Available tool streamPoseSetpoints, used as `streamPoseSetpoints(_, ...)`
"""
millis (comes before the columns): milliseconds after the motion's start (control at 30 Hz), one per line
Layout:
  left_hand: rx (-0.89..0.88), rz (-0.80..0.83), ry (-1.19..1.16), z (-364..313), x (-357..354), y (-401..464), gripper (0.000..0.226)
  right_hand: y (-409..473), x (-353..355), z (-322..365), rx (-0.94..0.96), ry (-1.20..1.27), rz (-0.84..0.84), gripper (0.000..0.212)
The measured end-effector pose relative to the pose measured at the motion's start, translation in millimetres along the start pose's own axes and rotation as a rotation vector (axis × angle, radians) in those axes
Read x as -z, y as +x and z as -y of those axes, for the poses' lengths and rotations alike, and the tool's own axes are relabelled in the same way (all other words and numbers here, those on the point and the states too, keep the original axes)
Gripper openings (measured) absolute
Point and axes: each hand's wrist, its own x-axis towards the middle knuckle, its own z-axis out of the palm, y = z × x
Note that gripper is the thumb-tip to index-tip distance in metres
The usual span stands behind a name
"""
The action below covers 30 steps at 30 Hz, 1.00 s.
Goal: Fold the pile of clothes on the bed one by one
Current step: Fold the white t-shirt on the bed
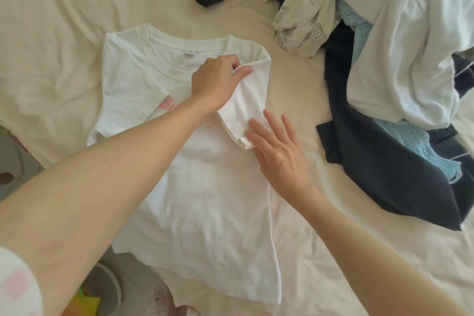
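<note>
A white T-shirt (205,187) lies flat, front up, on the cream-sheeted bed (51,20), its pink chest print largely hidden by the left forearm. The left hand (215,82) pinches the folded-in right sleeve (243,108) near the shoulder, fingers curled on the cloth; the right hand (278,154) rests with straight, spread fingers on the sleeve's cuff. At upper right the pile of clothes (384,84), white, navy, pale-blue knit and printed pieces, is cut off by the frame edge.

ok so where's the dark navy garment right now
In the head view, the dark navy garment lies on the bed's right side, under the unfolded pile, just right of the right hand.
</note>
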Motion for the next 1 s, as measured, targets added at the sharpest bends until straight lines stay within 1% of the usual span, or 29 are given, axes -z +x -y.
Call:
streamPoseSetpoints(67,-0.062,-0.033,0.093,1,1,1,0.040,-2,1,-1,0.002,0.044,0.032,0.012)
streamPoseSetpoints(100,-0.081,-0.036,0.153,4,2,-1,0.041,-5,1,-1,0.001,0.037,0.091,0.014)
streamPoseSetpoints(167,-0.097,-0.018,0.246,12,4,-10,0.044,-10,3,0,-0.013,0.012,0.253,0.029)
streamPoseSetpoints(233,-0.124,-0.028,0.293,20,7,-23,0.047,-9,4,5,-0.026,-0.024,0.336,0.045)
streamPoseSetpoints(333,-0.226,-0.094,0.381,36,19,-46,0.050,4,3,20,-0.056,-0.083,0.330,0.057)
streamPoseSetpoints(467,-0.261,-0.065,0.499,77,39,-74,0.057,35,-8,35,-0.072,-0.113,0.342,0.065)
streamPoseSetpoints(533,-0.224,-0.094,0.502,96,49,-80,0.058,51,-17,37,-0.086,-0.140,0.366,0.066)
streamPoseSetpoints(600,-0.123,-0.116,0.493,111,54,-85,0.058,59,-30,36,-0.123,-0.149,0.422,0.064)
streamPoseSetpoints(633,-0.044,-0.080,0.482,118,54,-89,0.059,59,-36,35,-0.140,-0.159,0.462,0.063)
streamPoseSetpoints(700,0.119,0.085,0.470,131,45,-98,0.061,58,-45,35,-0.165,-0.195,0.514,0.062)
streamPoseSetpoints(733,0.164,0.147,0.474,136,39,-100,0.061,57,-48,37,-0.182,-0.206,0.515,0.061)
streamPoseSetpoints(800,0.165,0.171,0.457,136,34,-100,0.060,54,-51,45,-0.220,-0.201,0.484,0.061)
streamPoseSetpoints(900,0.115,0.084,0.439,135,42,-109,0.058,35,-50,63,-0.270,-0.144,0.469,0.060)
streamPoseSetpoints(1000,0.119,0.127,0.411,143,54,-145,0.056,0,-44,81,-0.343,-0.139,0.490,0.059)
